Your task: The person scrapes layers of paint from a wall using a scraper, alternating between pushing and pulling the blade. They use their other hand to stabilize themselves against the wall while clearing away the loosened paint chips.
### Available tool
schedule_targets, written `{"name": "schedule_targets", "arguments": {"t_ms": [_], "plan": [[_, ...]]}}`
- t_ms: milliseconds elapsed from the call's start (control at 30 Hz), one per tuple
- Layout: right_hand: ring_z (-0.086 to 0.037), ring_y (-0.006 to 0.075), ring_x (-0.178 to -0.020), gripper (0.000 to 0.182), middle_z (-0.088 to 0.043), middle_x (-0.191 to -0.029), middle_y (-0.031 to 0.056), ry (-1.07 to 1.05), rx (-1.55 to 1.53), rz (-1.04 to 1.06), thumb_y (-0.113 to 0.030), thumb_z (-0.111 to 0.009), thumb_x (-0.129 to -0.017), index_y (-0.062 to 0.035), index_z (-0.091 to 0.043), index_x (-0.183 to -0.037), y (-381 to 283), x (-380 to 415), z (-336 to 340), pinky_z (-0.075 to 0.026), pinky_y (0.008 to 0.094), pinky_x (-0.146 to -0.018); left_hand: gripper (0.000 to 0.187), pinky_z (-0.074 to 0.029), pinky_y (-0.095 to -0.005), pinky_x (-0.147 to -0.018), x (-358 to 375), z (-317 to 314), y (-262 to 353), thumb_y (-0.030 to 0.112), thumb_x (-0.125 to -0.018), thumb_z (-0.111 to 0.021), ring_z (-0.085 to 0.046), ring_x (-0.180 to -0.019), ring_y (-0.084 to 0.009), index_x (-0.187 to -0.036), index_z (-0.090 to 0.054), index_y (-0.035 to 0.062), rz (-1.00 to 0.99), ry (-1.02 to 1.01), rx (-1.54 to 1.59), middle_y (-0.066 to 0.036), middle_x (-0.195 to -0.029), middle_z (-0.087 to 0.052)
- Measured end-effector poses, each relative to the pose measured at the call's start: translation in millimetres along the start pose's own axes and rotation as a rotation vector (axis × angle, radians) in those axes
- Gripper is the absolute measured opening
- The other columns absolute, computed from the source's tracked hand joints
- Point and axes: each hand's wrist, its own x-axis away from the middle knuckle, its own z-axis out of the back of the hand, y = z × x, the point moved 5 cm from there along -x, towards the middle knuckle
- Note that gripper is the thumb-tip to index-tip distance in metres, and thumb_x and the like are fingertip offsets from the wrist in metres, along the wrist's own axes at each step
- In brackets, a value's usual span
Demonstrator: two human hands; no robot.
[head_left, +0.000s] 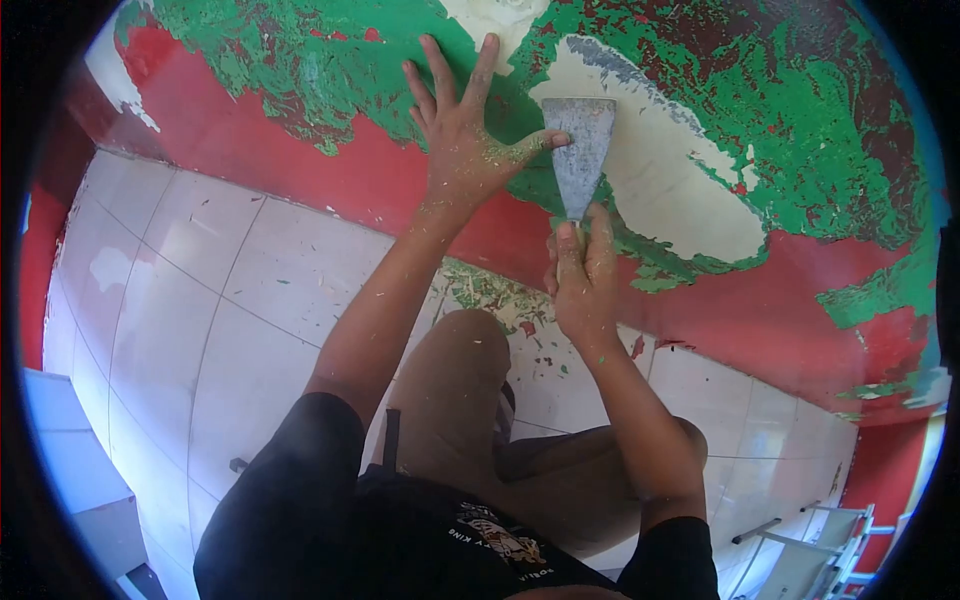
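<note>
**Scraping of wall paint, blade set at the edge of a bared patch**

Step in hand, as judged: old paint is being scraped off a wall (250, 150). The right hand (583, 285) is clenched round the handle of a scraper (581, 155); the fingers are wrapped tight, thumb laid up along the shaft. The blade lies flat to the wall, directly above those fingers. The left hand (462, 130) is spread open and pressed against the wall, holding nothing; its thumb tip touches the blade's left edge, the other fingers fan upward and away from it.

Next move, as judged: a push up along the wall, with the blade kept at a low angle so it bites under the paint rim.

Edges: the bared plaster patch (680, 190) lies to the right of the blade, ringed by ragged green paint (800, 120). A red paint band (330, 170) runs below both hands. Open room is seen to the right of the right-hand fingers; to the left the braced hand stands close. Flakes are scattered on the tiled floor (200, 330) beneath the wrists. A bent knee (460, 360) sits just under the forearms.
</note>
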Motion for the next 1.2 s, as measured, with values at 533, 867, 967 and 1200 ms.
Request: {"name": "schedule_targets", "arguments": {"t_ms": [533,867,967,1200], "plan": [[-0.044,0.0059,-0.068,0.057,-0.055,-0.086,0.0041,0.121,0.399,0.268,-0.019,-0.056,-0.108,0.0003,-0.037,-0.159,-35,-28,-15,-0.040,0.0237,-0.060,0.102,-0.016,-0.0811,-0.111,1,-5,-14,0.072,-0.065,-0.085,0.000,-0.152,-0.0626,-0.155,-0.048,0.0405,0.079,0.052,0.051,-0.019,-0.174,-0.009],[-0.038,0.0070,-0.063,0.053,-0.043,-0.067,0.0019,0.267,0.385,0.393,-0.016,-0.056,-0.107,0.0019,-0.043,-0.156,-12,-6,-18,-0.035,0.0262,-0.055,0.107,-0.019,-0.0767,-0.114,2,6,-7,0.070,-0.061,-0.088,0.001,-0.154,-0.0594,-0.155,-0.049,0.0374,0.049,0.009,0.039,-0.022,-0.173,-0.008],[-0.037,0.0069,-0.062,0.053,-0.042,-0.067,0.0019,0.284,0.352,0.415,-0.015,-0.057,-0.107,0.0015,-0.043,-0.155,-8,-3,-16,-0.034,0.0259,-0.054,0.110,-0.018,-0.0700,-0.120,0,6,-4,0.068,-0.061,-0.089,0.002,-0.154,-0.0582,-0.156,-0.048,0.0341,0.047,-0.013,0.013,-0.026,-0.172,-0.008],[-0.036,0.0062,-0.062,0.053,-0.040,-0.067,0.0021,0.313,0.338,0.347,-0.012,-0.057,-0.106,0.0028,-0.043,-0.155,-13,-2,-26,-0.034,0.0253,-0.054,0.104,-0.011,-0.0629,-0.125,-1,7,-5,0.065,-0.066,-0.088,-0.003,-0.156,-0.0527,-0.156,-0.049,0.0304,0.034,0.012,0.007,-0.028,-0.171,-0.011]]}}
